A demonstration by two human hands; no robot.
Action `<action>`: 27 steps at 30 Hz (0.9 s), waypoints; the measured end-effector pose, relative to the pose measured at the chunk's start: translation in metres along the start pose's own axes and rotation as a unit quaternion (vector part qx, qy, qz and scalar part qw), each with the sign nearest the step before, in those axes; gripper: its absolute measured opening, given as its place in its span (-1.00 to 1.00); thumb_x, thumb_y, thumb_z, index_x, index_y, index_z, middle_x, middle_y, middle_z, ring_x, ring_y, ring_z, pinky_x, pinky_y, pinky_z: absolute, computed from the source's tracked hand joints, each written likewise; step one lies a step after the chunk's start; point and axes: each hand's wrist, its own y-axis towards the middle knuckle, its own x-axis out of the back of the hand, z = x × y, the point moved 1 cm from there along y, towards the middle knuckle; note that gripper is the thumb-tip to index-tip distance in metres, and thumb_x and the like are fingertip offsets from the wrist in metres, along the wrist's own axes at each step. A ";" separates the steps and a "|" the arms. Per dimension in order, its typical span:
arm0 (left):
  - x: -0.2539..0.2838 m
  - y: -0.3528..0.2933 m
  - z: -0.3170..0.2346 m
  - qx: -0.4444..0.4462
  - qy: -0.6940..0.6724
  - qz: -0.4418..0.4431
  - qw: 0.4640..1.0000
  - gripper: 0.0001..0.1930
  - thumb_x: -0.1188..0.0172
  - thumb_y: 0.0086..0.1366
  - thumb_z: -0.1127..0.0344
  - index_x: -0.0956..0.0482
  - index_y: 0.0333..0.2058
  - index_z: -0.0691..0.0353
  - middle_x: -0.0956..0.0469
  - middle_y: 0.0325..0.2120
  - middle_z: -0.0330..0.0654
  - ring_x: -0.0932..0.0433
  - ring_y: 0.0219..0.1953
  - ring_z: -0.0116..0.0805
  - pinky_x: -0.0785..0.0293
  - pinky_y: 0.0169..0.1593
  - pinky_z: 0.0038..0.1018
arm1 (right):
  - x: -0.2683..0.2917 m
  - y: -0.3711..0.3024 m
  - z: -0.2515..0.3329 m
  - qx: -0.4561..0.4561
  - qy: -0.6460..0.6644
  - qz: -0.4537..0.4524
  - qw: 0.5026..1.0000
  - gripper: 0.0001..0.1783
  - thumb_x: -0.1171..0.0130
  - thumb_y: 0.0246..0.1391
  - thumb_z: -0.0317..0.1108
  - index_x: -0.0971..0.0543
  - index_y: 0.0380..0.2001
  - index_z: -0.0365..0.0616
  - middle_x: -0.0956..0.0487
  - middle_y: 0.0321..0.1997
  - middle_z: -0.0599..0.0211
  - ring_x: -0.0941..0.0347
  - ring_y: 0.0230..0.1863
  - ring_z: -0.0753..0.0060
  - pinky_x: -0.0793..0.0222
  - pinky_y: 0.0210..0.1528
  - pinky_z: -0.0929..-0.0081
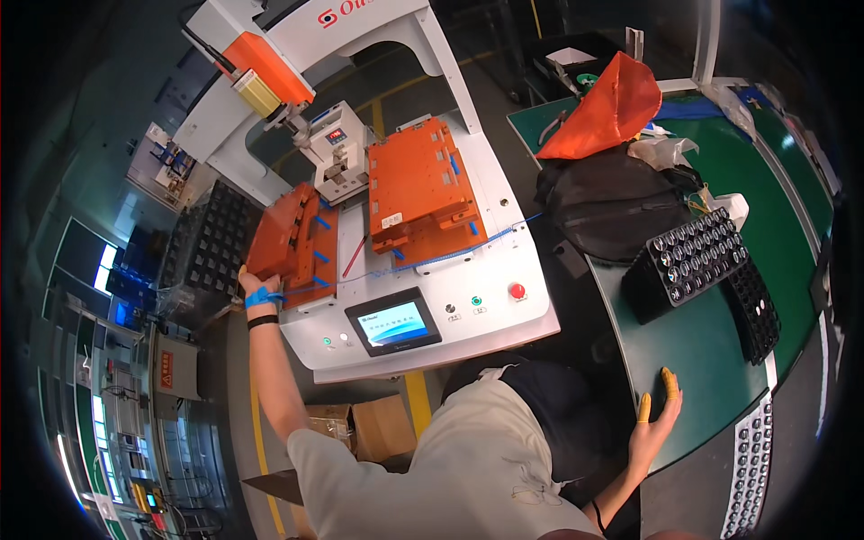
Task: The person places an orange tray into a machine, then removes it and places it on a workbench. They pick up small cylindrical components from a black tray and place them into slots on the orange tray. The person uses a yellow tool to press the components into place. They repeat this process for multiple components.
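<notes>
My left hand (249,282), with a blue band and a black band at its wrist, is at the near left corner of an orange fixture lid (281,229). It appears to grip the lid's edge, though most of its fingers are hidden. This lid sits on an orange base with blue pegs, on the left of a white bench machine (499,297). A second orange fixture (418,180) stands to its right. My right hand (656,421) is over the green table (643,337), holding nothing. Its fingers are apart, and two wear yellow finger covers.
A soldering-type head (270,94) hangs over the machine bed. A touchscreen (394,322) and red button (517,291) line its front. On the table are a black block of round lens-like parts (702,261), a black bag (612,202) and an orange bag (616,108). A cardboard box (382,425) lies below.
</notes>
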 end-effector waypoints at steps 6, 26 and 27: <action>0.000 0.004 0.016 -0.125 -0.091 0.072 0.985 -0.45 0.05 0.37 -0.03 -0.49 0.18 0.18 -0.47 0.22 -0.20 -0.41 0.23 -0.11 -0.25 0.31 -0.24 | 0.003 -0.003 -0.012 0.016 0.050 0.017 0.998 -0.52 -0.12 0.28 -0.39 -0.41 0.24 -0.27 -0.49 0.26 0.11 -0.32 0.34 0.10 -0.06 0.43 0.24; -0.023 -0.010 0.012 -0.052 0.051 0.052 0.996 -0.48 -0.18 0.22 0.19 -0.50 0.14 0.31 -0.44 0.24 -0.13 -0.39 0.19 -0.19 -0.08 0.34 -0.24 | 0.003 -0.005 -0.014 0.022 0.141 0.011 0.990 -0.61 -0.09 0.29 -0.39 -0.50 0.13 -0.34 -0.60 0.13 0.13 -0.44 0.22 0.15 0.07 0.49 0.16; -0.021 -0.011 0.008 -0.040 0.062 0.072 0.995 -0.48 -0.17 0.23 0.18 -0.51 0.13 0.29 -0.43 0.24 -0.13 -0.37 0.21 -0.18 -0.02 0.37 -0.22 | 0.004 -0.005 -0.014 0.025 0.143 0.016 0.989 -0.61 -0.09 0.29 -0.39 -0.50 0.13 -0.34 -0.60 0.13 0.13 -0.44 0.22 0.15 0.06 0.49 0.17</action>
